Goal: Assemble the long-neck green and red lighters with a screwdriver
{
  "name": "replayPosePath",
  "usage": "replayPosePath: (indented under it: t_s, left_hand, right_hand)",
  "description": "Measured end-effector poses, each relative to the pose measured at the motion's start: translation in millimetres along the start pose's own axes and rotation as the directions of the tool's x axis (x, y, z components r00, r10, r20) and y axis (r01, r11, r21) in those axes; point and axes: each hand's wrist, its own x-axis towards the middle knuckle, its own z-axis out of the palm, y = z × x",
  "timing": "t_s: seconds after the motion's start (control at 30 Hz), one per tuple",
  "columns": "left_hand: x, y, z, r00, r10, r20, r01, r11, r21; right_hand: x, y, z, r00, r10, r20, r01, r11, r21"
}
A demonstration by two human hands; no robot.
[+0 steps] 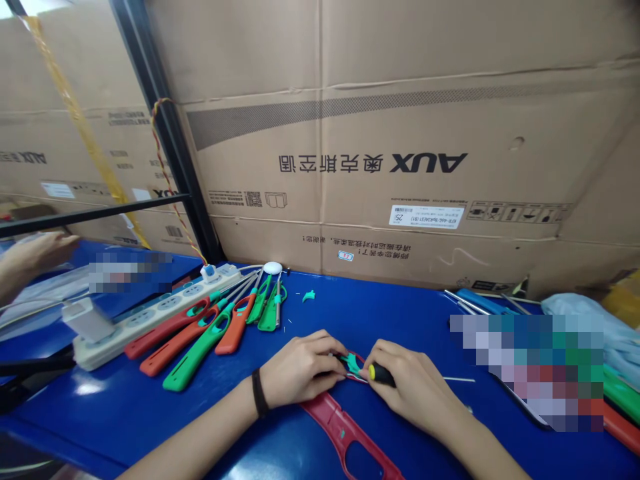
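A red lighter body [350, 430] lies on the blue table [350, 313], its handle pointing towards me. My left hand [300, 367] is closed on its upper end, beside a small teal trigger piece [354, 363]. My right hand [407, 383] grips a black and yellow screwdriver [381, 375], whose tip sits at the same spot. A black band circles my left wrist [259, 393].
Several red, orange and green long-nosed lighters [210, 330] lie fanned out at left beside a white power strip [150, 320]. A loose teal piece [309, 295] lies behind. Large cardboard boxes [400, 147] wall the back. Another person's hand [37, 253] is far left. More parts [620, 400] sit right.
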Motion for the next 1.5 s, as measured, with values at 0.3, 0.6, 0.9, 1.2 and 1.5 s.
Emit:
replayPosePath:
  t_s: [0.3,0.6,0.9,1.2,1.5]
  left_hand:
    - [0.2,-0.8,2.0,1.0,-0.011,0.006,0.011,1.0,-0.013]
    - [0.3,-0.4,1.0,1.0,-0.02,-0.001,0.02,1.0,-0.006]
    - [-1.4,-0.4,2.6,0.999,-0.039,0.03,0.037,0.997,0.063]
    - [-0.1,0.4,2.9,0.999,-0.043,0.006,0.043,0.999,0.03]
    - [-0.2,-0.9,4.4,0.999,-0.052,-0.003,0.052,0.999,-0.006]
  right_hand:
    - [-0.4,0.4,-1.0,0.999,0.01,-0.035,-0.008,0.999,0.052]
    - [-1.5,0.9,-1.2,1.0,-0.029,0.003,0.029,0.999,0.027]
    - [-0.2,1.3,0.2,1.0,-0.026,-0.001,0.026,0.998,0.061]
    - [2.3,0.0,1.6,1.0,0.02,0.021,-0.022,0.996,0.087]
    - [0.5,1.9,-2.2,0.999,0.031,0.025,-0.033,0.998,0.061]
